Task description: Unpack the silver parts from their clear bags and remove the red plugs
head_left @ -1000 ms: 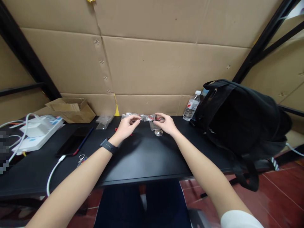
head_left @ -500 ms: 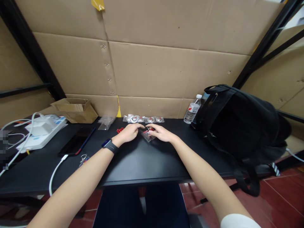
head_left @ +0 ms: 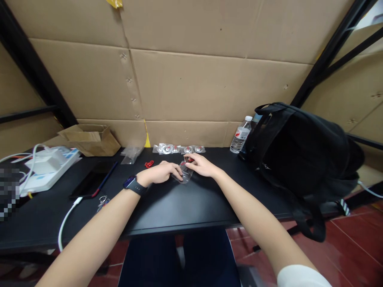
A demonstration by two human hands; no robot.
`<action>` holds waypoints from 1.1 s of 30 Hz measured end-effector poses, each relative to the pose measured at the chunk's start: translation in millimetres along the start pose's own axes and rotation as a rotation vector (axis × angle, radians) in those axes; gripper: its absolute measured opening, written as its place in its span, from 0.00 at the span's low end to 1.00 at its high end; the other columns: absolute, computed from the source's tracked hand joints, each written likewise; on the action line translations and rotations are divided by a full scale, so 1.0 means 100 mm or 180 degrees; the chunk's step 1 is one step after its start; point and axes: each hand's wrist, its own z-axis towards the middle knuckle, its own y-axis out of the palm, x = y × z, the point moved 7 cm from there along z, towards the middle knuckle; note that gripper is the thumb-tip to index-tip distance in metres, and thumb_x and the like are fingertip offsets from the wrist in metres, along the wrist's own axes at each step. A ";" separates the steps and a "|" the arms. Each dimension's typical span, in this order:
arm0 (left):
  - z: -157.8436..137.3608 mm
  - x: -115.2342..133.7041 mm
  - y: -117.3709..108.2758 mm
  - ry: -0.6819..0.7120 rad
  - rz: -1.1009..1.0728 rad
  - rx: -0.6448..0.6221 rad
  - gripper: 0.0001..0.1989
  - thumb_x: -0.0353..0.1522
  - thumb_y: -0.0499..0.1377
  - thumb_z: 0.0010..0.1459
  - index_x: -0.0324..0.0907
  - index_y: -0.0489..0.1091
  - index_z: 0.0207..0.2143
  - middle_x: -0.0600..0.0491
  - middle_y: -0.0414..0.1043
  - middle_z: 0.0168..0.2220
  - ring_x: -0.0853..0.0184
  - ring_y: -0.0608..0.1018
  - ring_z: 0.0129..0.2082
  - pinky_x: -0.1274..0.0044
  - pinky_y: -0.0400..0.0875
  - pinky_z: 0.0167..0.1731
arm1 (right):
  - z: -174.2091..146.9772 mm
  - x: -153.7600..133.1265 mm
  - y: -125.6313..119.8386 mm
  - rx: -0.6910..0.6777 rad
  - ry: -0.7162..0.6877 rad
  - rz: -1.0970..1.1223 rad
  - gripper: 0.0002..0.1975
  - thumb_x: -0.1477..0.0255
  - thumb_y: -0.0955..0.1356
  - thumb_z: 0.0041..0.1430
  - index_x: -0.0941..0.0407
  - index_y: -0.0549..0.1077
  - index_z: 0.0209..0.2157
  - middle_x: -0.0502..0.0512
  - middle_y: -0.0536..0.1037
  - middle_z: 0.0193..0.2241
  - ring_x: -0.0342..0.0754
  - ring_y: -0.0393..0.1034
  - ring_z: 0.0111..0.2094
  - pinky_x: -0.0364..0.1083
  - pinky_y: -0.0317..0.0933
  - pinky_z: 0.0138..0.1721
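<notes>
My left hand (head_left: 161,173), with a dark watch (head_left: 134,185) on its wrist, reaches over the table with fingers curled down. Its fingertips are closed on the left edge of a small clear plastic bag (head_left: 186,176). My right hand (head_left: 203,166) is closed at the bag's upper end, around a small red and metallic piece (head_left: 189,159); the fingers hide most of it. Left of the bag, a red cord bundle (head_left: 149,164) lies on the table. Behind my hands, several silvery round items in clear bags (head_left: 188,150) form a row along the cardboard.
On the left are an open cardboard box (head_left: 97,143), a plastic bag (head_left: 131,154), a phone (head_left: 94,179) with a cable, keys (head_left: 102,202) and a power strip (head_left: 56,171). To the right stand a water bottle (head_left: 241,135) and a black backpack (head_left: 305,155).
My left hand has come down and toward me, onto the bag's edge. More of the bag and the whole red cord bundle now show. The view has shifted slightly.
</notes>
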 end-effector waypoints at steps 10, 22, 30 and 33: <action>0.01 -0.02 0.09 -0.0380 0.0112 -0.0011 0.39 0.16 0.48 0.49 0.58 0.73 0.57 0.58 0.65 0.65 0.59 0.68 0.64 0.65 0.63 0.63 | -0.09 -0.18 -0.32 0.0083 0.0166 -0.0681 0.21 0.69 0.72 0.55 0.56 0.76 0.52 0.52 0.80 0.31 0.44 0.74 0.29 0.44 0.66 0.38; 0.01 0.08 0.14 -0.0524 0.0273 -0.0355 0.40 0.17 0.49 0.52 0.65 0.70 0.58 0.60 0.59 0.68 0.56 0.67 0.65 0.62 0.61 0.63 | -0.25 -0.36 -0.18 -0.0867 0.0576 -0.1426 0.08 0.67 0.75 0.46 0.53 0.81 0.31 0.51 0.79 0.24 0.47 0.72 0.27 0.43 0.60 0.29; 0.01 0.06 0.15 -0.0471 0.0143 -0.0294 0.40 0.16 0.50 0.51 0.66 0.72 0.56 0.61 0.57 0.69 0.55 0.62 0.68 0.58 0.58 0.65 | -0.16 -0.31 -0.05 -0.0520 0.0247 -0.1638 0.09 0.68 0.77 0.49 0.55 0.80 0.33 0.55 0.76 0.34 0.48 0.71 0.32 0.43 0.60 0.32; 0.00 0.03 0.17 -0.0530 0.0073 -0.0312 0.41 0.16 0.51 0.50 0.66 0.71 0.57 0.62 0.54 0.70 0.54 0.60 0.69 0.56 0.57 0.65 | -0.13 -0.32 -0.03 -0.0537 0.0091 -0.1524 0.11 0.71 0.78 0.49 0.56 0.79 0.35 0.53 0.74 0.33 0.46 0.70 0.32 0.42 0.60 0.34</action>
